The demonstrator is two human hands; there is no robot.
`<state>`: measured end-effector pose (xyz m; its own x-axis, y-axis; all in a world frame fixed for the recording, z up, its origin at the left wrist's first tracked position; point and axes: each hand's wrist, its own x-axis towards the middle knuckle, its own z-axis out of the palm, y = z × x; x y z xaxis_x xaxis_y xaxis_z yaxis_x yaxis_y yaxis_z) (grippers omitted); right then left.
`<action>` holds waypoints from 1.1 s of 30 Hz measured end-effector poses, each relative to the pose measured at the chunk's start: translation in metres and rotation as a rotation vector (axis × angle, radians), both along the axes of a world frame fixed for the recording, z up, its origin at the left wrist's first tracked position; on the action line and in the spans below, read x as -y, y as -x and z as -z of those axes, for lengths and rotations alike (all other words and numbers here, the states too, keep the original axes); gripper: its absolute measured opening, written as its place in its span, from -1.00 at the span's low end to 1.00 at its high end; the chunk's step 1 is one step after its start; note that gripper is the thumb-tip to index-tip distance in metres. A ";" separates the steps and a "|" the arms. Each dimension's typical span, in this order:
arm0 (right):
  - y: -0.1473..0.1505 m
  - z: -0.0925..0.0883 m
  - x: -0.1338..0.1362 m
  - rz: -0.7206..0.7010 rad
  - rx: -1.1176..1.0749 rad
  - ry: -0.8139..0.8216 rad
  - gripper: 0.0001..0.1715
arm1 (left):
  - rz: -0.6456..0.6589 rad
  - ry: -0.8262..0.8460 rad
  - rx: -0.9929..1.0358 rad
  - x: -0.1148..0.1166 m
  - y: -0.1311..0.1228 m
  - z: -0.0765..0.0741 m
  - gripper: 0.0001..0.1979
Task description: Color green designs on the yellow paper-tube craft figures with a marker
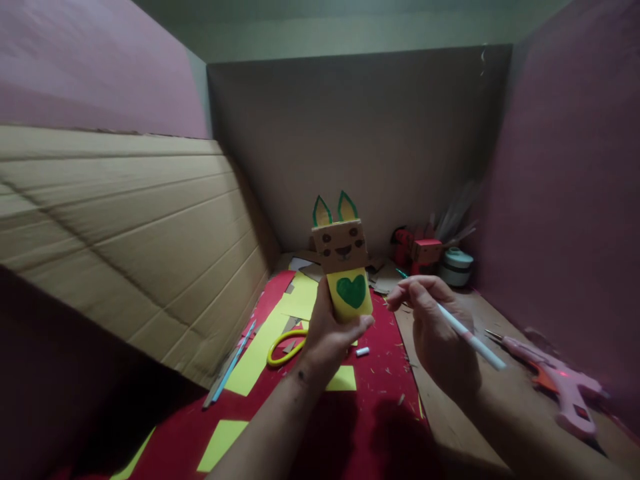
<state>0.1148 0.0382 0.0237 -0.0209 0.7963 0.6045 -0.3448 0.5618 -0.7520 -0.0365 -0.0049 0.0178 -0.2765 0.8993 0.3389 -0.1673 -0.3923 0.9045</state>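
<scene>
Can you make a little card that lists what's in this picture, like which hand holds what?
left: left hand holds the cardboard animal upright by its yellow body
right: right hand holds a white pen
animal: brown face, two green-edged ears, green heart on the front
floor: red mat with yellow scissors, yellow paper pieces and a small white cap
far right: pink glue gun
around: cardboard walls

Yellow scissors (271, 353) on red mat (380, 400) w/ yellow paper scraps (257, 353), pink glue gun (565, 390) at rt
</scene>
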 end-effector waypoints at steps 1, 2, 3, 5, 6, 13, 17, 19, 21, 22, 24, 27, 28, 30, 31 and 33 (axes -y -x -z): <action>0.000 0.000 -0.001 0.000 0.000 0.005 -0.83 | 0.005 -0.007 0.023 -0.002 0.001 0.001 -0.44; 0.001 0.000 -0.001 0.000 0.000 0.007 -0.85 | 0.014 -0.009 0.047 -0.004 0.002 0.002 -0.41; 0.002 -0.001 -0.001 -0.001 0.002 0.007 -0.86 | 0.024 -0.008 0.067 -0.005 0.003 0.003 -0.38; 0.003 -0.002 0.001 -0.001 0.010 0.001 -0.88 | 0.043 -0.001 0.083 -0.009 0.005 0.006 -0.33; 0.003 -0.003 0.002 0.000 0.016 -0.004 -0.88 | 0.052 0.003 0.090 -0.010 0.005 0.007 -0.31; 0.001 -0.005 0.008 0.020 0.043 -0.027 -0.88 | 0.127 0.019 0.152 -0.011 0.002 0.007 -0.31; 0.000 -0.008 0.008 0.037 0.035 -0.028 -0.89 | 0.179 0.038 0.179 -0.005 0.000 -0.004 -0.32; -0.001 -0.009 0.007 0.046 0.025 -0.027 -0.90 | 0.209 0.054 0.182 -0.002 0.001 -0.009 -0.33; -0.001 -0.010 0.005 0.058 0.011 -0.018 -0.93 | 0.241 0.068 0.177 0.001 0.002 -0.013 -0.36; -0.001 -0.010 0.004 0.067 0.001 -0.012 -0.95 | 0.256 0.076 0.170 0.002 0.003 -0.014 -0.38; -0.002 -0.010 0.003 0.082 -0.019 0.000 -0.97 | 0.279 0.101 0.147 0.004 0.005 -0.015 -0.46; -0.002 -0.010 0.000 0.085 -0.040 0.006 -0.95 | 0.284 0.113 0.100 0.003 0.006 -0.012 -0.55; -0.001 -0.010 0.000 0.082 -0.043 0.006 -0.95 | 0.279 0.106 0.091 0.002 0.006 -0.011 -0.53; -0.001 -0.010 -0.001 0.077 -0.045 0.008 -0.94 | 0.261 0.093 0.071 -0.001 0.006 -0.007 -0.49; -0.002 -0.010 -0.002 0.078 -0.047 0.010 -0.94 | 0.254 0.094 0.053 -0.002 0.006 -0.005 -0.48; -0.003 -0.011 -0.003 0.080 -0.052 0.011 -0.93 | 0.228 0.094 0.006 -0.004 0.005 -0.002 -0.47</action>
